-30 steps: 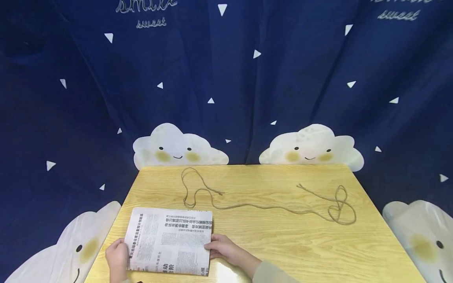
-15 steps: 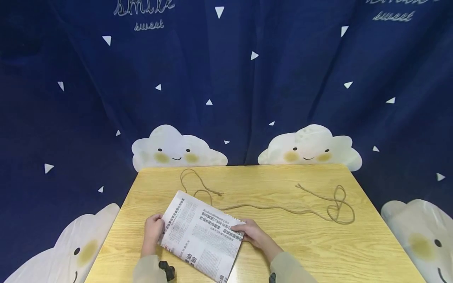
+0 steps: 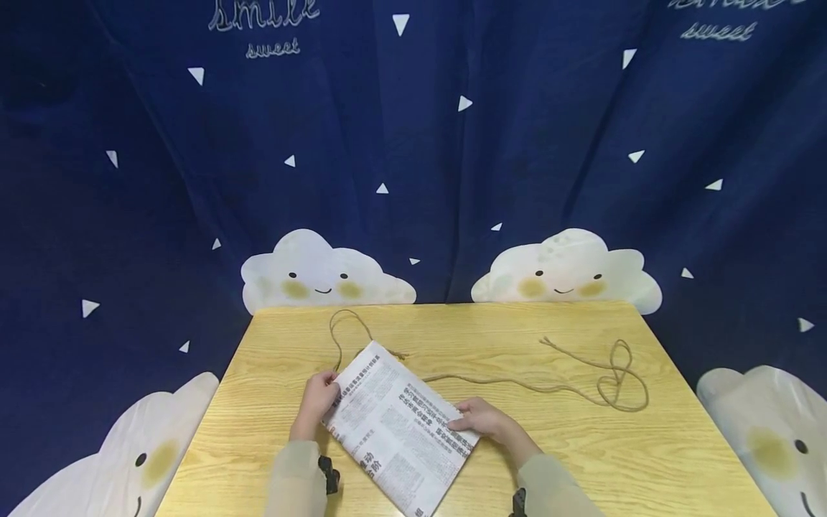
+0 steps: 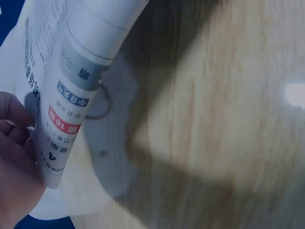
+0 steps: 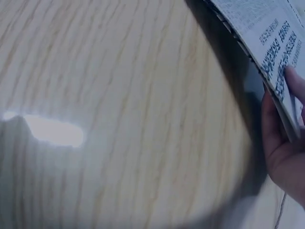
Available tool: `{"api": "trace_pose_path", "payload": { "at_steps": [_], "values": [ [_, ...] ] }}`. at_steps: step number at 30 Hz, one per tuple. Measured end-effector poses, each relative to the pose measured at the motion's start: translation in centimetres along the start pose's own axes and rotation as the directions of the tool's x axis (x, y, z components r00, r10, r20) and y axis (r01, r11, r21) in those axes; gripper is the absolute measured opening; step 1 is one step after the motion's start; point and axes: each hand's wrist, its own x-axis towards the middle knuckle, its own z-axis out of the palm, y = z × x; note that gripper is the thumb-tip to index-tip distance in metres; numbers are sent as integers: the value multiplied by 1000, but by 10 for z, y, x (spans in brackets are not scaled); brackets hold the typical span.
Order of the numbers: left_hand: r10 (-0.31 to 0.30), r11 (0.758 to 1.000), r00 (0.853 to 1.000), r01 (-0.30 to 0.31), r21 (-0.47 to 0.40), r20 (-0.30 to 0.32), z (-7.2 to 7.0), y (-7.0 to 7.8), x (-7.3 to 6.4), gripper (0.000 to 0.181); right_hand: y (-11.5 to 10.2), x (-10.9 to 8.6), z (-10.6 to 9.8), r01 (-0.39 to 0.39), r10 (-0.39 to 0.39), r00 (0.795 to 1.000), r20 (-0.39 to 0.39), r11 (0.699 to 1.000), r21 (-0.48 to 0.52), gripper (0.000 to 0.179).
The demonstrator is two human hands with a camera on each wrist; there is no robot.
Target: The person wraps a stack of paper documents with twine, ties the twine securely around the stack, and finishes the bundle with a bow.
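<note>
A folded newspaper [image 3: 403,431] is held at a slant over the front middle of the table, its printed face up. My left hand [image 3: 318,397] grips its left edge; in the left wrist view the fingers curl at the folded side, which bears a red and a blue label. On the opposite edge my right hand [image 3: 483,419] pinches the newspaper, thumb on top and fingers beneath, as the right wrist view shows. Behind the paper a thin brown rope [image 3: 510,380] lies along the table, partly hidden by the newspaper.
The wooden table [image 3: 581,459] has its far edge against a dark blue curtain [image 3: 446,143] printed with clouds and triangles. The rope's right end forms loose loops. A dark wrist device [image 3: 329,474] sits at the left sleeve.
Both hands have carried the newspaper from the table's left front toward the middle, turning it clockwise. It now covers part of the rope's left loops.
</note>
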Motion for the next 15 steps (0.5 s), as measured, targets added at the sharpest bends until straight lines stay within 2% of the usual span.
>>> {"api": "trace_pose_path", "payload": {
  "at_steps": [3,7,13,15],
  "values": [
    [8,1000,1000,-8,17,17,3,4,0,28,2,-4,-2,26,-27,999,-27,999,-38,34],
    [34,999,999,-35,31,20,4,7,-1,31,5,-8,-5,37,-39,997,-61,999,-31,33],
    [64,998,997,-63,20,-32,9,8,-6,44,10,-14,-10,20,-16,994,-109,999,36,35],
    [52,999,998,-53,-8,-46,13,8,-9,48,11,-15,-11,23,-15,991,-133,998,58,37]
  ]
}}
